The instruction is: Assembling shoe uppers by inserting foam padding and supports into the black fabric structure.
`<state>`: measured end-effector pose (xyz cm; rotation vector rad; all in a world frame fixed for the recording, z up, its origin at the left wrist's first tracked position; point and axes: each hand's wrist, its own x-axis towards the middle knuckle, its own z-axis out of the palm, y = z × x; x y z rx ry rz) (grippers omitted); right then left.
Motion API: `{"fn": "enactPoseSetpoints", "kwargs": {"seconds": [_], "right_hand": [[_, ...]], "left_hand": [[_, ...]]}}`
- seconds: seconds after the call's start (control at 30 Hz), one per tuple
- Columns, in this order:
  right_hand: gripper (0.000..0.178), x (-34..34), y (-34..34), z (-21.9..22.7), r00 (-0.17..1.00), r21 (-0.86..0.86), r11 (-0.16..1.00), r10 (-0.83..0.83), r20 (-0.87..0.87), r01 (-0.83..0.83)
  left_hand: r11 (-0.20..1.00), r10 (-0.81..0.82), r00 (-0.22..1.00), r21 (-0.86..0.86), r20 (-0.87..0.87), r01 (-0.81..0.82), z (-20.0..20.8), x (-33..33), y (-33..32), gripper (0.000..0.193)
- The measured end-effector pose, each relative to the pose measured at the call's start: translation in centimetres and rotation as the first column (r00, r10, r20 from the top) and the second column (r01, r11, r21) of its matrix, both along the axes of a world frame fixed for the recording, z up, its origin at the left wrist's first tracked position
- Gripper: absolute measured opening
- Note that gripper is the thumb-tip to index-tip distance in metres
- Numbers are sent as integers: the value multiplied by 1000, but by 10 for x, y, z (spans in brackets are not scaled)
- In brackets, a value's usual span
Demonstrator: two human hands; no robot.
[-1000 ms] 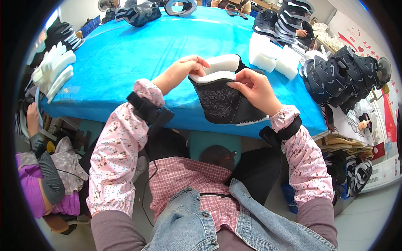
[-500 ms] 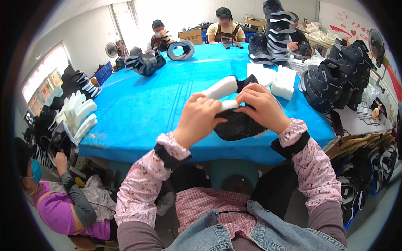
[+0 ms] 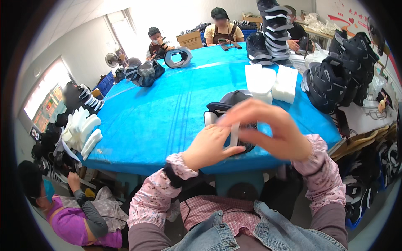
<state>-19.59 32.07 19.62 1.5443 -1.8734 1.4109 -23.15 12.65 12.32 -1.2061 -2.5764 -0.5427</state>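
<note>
While fingers (image 3: 220, 131) touch white-padded black upper (image 3: 235, 97), footwear (image 3: 356, 198) in blue bin (image 3: 354, 223)

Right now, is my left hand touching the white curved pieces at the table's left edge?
Apart: the head view shows blue cover between your left hand and the white curved pieces.

As I see it from here, the left of two wide cameras sits on the worker's head, tipped forward and down across the blue table (image 3: 155, 115). The left hand (image 3: 210, 145) and right hand (image 3: 284, 131) are close below it, and the denim jacket (image 3: 205, 235) shows along the lower edge. The far wall (image 3: 167, 17) lies well off at the top, while the window (image 3: 47, 102) leans toward the curved dark rim
</note>
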Motion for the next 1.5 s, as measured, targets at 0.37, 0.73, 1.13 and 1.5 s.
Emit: {"fn": "enactPoseSetpoints", "kwargs": {"seconds": [0.37, 0.73, 1.13, 1.5], "right_hand": [[18, 70, -42, 5, 813, -598, 552, 424, -399, -581], [21, 69, -24, 26, 804, -567, 642, 592, -62, -516], [35, -58, 9, -75, 840, 514, 716, -192, -507, 474], [25, -61, 20, -110, 697, 315, 729, -299, -652, 607]], "left_hand": [[905, -73, 970, -425, -233, -34, 17, -1, -30, 31], [964, -102, 956, -264, -275, 27, -14, -12, 9, 46], [872, -288, 940, -457, -183, 178, 10, -45, -21, 22], [936, -239, 947, -309, -214, 166, -2, -27, -26, 26]]}}
